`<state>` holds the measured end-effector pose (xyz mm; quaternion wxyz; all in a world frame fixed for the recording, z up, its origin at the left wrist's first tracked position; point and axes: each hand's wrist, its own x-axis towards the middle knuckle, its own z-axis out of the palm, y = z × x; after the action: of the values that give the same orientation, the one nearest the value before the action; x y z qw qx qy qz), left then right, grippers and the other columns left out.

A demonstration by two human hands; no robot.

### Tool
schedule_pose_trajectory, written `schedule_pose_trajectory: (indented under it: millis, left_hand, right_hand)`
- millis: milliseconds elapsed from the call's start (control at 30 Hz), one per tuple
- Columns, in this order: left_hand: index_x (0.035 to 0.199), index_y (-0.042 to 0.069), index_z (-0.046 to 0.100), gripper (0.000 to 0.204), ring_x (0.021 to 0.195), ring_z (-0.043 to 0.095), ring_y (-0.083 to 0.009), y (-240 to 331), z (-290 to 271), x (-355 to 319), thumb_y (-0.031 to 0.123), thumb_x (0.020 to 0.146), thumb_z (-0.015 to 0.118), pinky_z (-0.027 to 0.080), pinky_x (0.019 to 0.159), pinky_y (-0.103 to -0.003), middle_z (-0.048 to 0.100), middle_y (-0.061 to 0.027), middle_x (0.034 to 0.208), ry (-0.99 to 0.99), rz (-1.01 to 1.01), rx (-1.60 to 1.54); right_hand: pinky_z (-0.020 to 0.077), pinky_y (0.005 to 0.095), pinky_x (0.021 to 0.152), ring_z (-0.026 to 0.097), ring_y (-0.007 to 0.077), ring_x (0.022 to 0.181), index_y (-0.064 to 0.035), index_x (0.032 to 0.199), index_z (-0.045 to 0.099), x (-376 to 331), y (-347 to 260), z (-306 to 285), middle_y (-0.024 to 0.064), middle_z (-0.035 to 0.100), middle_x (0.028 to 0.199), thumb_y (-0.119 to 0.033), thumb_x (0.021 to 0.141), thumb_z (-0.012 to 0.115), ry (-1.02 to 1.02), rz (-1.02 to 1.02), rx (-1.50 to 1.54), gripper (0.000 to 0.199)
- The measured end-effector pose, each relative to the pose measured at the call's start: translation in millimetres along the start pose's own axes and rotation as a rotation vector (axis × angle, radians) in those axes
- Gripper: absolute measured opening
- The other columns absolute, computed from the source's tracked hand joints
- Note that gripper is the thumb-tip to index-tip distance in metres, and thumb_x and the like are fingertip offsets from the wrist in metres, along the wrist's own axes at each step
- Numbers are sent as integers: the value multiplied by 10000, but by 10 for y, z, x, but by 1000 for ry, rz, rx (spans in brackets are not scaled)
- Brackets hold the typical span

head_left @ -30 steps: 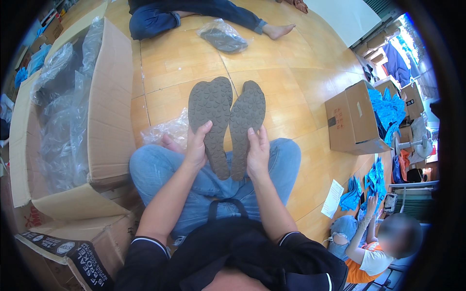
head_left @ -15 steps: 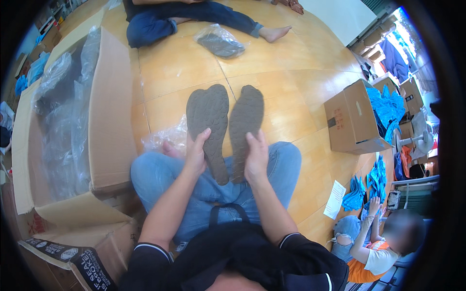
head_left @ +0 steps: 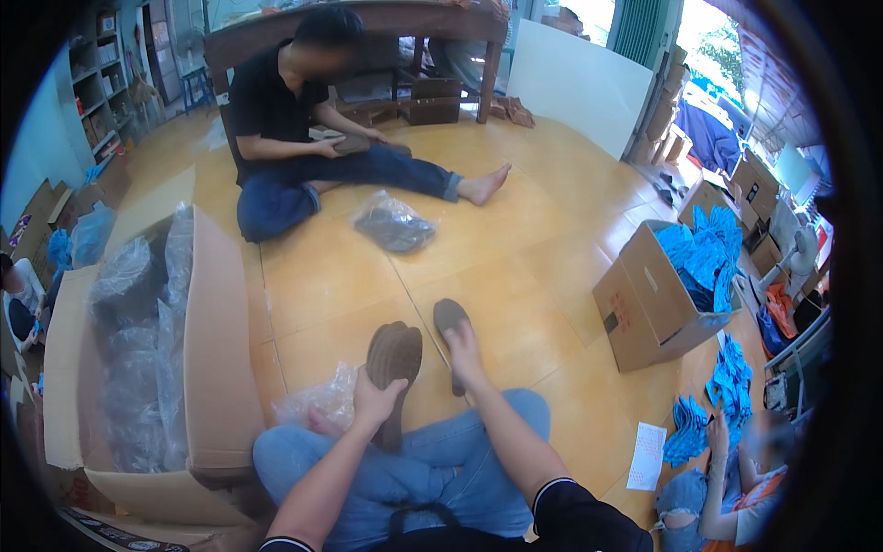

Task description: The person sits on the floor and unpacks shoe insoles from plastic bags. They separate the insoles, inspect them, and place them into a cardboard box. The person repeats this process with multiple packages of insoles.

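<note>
L hand [head_left: 379, 402] gripping brown insole [head_left: 394, 361], R hand [head_left: 463, 348] gripping grey insole [head_left: 450, 317]

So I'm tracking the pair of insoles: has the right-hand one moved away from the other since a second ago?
Yes. The right-hand insole has parted from the left-hand insole, further out over the floor past the knees.

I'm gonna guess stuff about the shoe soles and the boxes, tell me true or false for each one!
1. Each hand holds one insole. True: left hand holds the brown insole, right hand the grey insole.
2. The box with blue things is on the left. False: that box is on the right.
3. The person across the floor is standing. False: sitting.
4. A clear bag lies on the floor. True.
</note>
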<state>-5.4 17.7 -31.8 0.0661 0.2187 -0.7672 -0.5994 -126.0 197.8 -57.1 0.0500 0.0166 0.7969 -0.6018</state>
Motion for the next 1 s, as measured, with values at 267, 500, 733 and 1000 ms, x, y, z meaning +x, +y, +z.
schedule_pose_trajectory:
  millis: [267,500,733,1000]
  left_hand:
    - [1344,12,382,854,1142,512,-389,-362,309,336,273,635,780,419,984,-448,541,-227,1205,-129,8,754]
    - [1306,17,395,817,1162,499,-383,-527,375,360,270,631,779,408,996,-446,533,-224,1203,-69,68,702]
    - [1230,-7,426,745,1093,542,-415,-562,355,465,277,638,779,442,937,-464,568,-248,1129,134,-38,555]
    - [1277,-61,352,914,1109,544,-412,-657,547,359,323,626,864,440,960,-456,522,-285,1207,-20,1,501]
  right_hand:
    - [328,428,1107,364,374,1353,-26,1472,288,642,744,-177,271,358,1452,-641,698,711,178,508,-396,1075]
    - [371,398,1068,419,360,1304,-4,1395,352,734,741,-170,255,420,1395,-496,622,814,5,536,-200,1027]
    - [419,423,1004,491,354,1186,-20,1465,193,457,462,97,235,485,1244,-332,688,790,119,104,-361,1028]
    - [462,467,934,532,412,1095,-135,1517,167,20,258,249,250,505,1178,-356,722,730,-260,-236,-679,999]
